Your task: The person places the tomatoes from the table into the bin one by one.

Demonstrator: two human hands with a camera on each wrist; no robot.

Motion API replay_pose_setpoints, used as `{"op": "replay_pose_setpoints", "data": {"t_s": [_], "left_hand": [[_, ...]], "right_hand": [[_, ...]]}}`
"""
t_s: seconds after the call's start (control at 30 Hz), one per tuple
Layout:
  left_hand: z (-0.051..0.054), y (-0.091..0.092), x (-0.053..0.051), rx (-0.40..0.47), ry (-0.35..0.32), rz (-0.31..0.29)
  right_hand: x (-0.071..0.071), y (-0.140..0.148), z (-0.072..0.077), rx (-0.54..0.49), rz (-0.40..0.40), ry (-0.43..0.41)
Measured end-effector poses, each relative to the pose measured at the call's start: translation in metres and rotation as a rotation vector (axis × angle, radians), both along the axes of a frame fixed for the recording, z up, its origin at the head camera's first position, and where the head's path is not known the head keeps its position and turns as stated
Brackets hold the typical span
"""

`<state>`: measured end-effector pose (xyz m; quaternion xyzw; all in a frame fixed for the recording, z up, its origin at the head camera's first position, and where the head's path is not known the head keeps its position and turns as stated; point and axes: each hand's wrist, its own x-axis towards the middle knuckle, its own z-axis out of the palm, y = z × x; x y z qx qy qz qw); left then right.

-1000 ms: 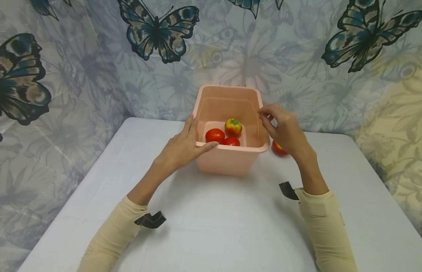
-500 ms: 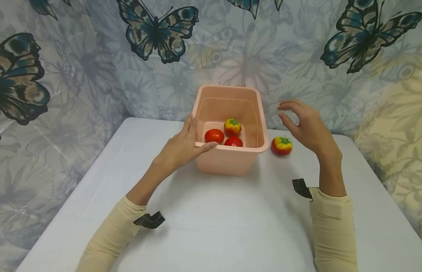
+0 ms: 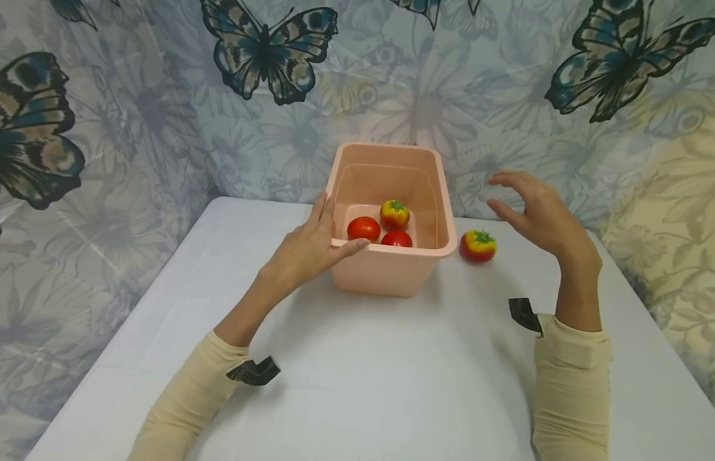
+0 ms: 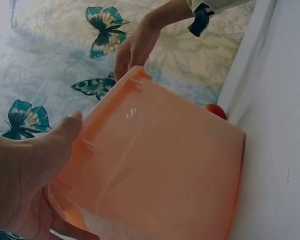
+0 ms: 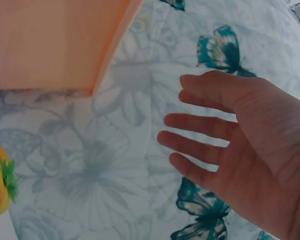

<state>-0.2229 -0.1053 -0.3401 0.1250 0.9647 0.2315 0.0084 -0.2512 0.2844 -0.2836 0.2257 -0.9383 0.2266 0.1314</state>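
A peach plastic bin (image 3: 386,272) stands on the white table. My left hand (image 3: 302,253) grips its near left corner, thumb over the front rim and fingers along the left side. Inside the bin lie two smooth red tomato-like fruits, one at the left (image 3: 364,228) and one by the front wall (image 3: 396,239). Behind them sits a round yellow-and-red fruit (image 3: 394,214) with a green top. A similar red-and-yellow fruit (image 3: 478,246) rests on the table, right of the bin. Above and right of it, my right hand (image 3: 544,214) hovers with parted, slightly bent fingers, holding nothing.
The white table (image 3: 369,384) meets a fabric backdrop (image 3: 300,147) printed with butterflies and flowers, just behind the bin. The same print rises at both sides. Each sleeve carries a dark wrist mount, seen near the left cuff (image 3: 255,371) and the right cuff (image 3: 525,314).
My right hand has drawn away from the bin's right rim, moving right and spreading its fingers. The front red fruit has shifted slightly right inside the bin. My left hand stays put.
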Motion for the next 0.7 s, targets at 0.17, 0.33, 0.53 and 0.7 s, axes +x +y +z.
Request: {"op": "replay_pose_setpoints", "data": {"t_s": [0.17, 0.33, 0.53, 0.7], "left_hand": [[0.001, 0.0, 0.0, 0.002, 0.006, -0.003], [0.002, 0.0, 0.001, 0.001, 0.012, -0.003], [0.002, 0.0, 0.0, 0.004, 0.01, -0.001], [0.002, 0.001, 0.0, 0.001, 0.014, 0.0]], "right_hand": [[-0.009, 0.012, -0.007, 0.02, -0.054, -0.129], [-0.022, 0.025, -0.018, 0.08, -0.098, -0.289], [-0.034, 0.034, -0.032, 0.119, -0.09, -0.4], [-0.042, 0.039, -0.046, 0.188, -0.063, -0.476]]}}
